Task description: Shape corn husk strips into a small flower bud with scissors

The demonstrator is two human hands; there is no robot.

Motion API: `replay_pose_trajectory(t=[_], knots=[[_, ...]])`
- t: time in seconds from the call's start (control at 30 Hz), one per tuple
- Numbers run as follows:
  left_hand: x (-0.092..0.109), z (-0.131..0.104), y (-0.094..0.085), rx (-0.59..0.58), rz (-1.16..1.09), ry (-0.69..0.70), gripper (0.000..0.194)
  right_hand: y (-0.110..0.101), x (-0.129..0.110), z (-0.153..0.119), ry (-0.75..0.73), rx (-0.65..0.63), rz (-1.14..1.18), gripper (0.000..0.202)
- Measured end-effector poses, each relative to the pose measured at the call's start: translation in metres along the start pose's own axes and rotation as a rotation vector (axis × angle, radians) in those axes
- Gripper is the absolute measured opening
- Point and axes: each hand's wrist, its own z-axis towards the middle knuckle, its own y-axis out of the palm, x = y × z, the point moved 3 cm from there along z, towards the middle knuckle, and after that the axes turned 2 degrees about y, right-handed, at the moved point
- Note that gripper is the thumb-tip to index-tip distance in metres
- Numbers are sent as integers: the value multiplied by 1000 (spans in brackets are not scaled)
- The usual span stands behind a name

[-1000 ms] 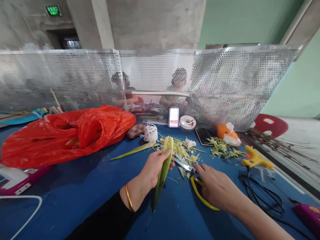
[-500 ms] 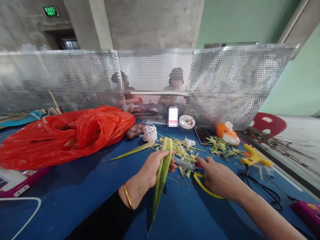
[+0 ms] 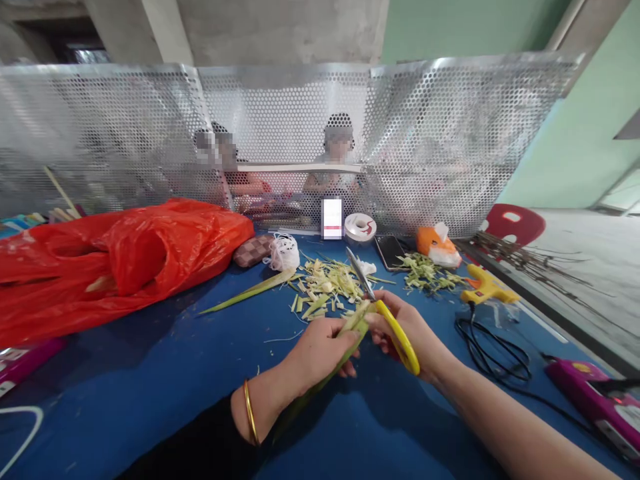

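My left hand [image 3: 325,350] is closed around a long green leaf [image 3: 356,328], its pale cut end pointing up and away, its tail trailing below the wrist in shadow. My right hand [image 3: 400,333] holds yellow-handled scissors [image 3: 397,337] in the palm, with the blades pointing up and to the left. The right thumb and fingertips also touch the leaf's upper end. Beyond both hands lies a pile of pale green leaf clippings [image 3: 327,280]. Another long leaf [image 3: 250,291] rests on the blue table [image 3: 200,373] to the left.
A red plastic bag [image 3: 175,253] covers the left side. Behind the clippings are a checked pouch [image 3: 253,251], white string [image 3: 283,252], a ribbon roll [image 3: 360,227] and a phone [image 3: 390,252]. A yellow glue gun [image 3: 487,285] with a black cable lies right. A perforated screen [image 3: 280,120] stands behind.
The scissors have turned from lying near the leaf's side to pointing upward in my right hand, which has moved to the leaf's top. The leaf has tilted rightward and the view has shifted.
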Motion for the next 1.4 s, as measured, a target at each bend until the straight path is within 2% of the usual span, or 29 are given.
replay_pose_trajectory(t=[0.2, 0.37, 0.53, 0.77, 0.93, 1.03, 1.2, 1.3, 1.4], knots=[[-1, 1, -2, 15, 6, 70, 19, -4, 11, 7, -56, 36, 79, 50], [-1, 3, -3, 22, -83, -9, 19, -4, 9, 5, -54, 21, 78, 44], [0, 2, -3, -7, -73, -41, 15, -3, 4, 2, -46, 16, 45, 42], [-2, 2, 1, -17, -15, 80, 6, 3, 4, -1, -50, 8, 7, 43], [-1, 3, -5, 47, 18, -12, 11, 0, -3, -2, -81, 35, -19, 50], [8, 4, -19, 165, 7, 6, 8, -9, -13, -2, -138, 34, -122, 54], [18, 8, -47, 340, -19, 91, 5, -27, -28, -7, -281, -47, -473, 53], [19, 11, -56, 395, -19, 123, 6, -34, -28, -8, -273, -72, -688, 48], [18, 11, -57, 425, -7, 147, 7, -31, -24, -9, -244, -112, -821, 46]])
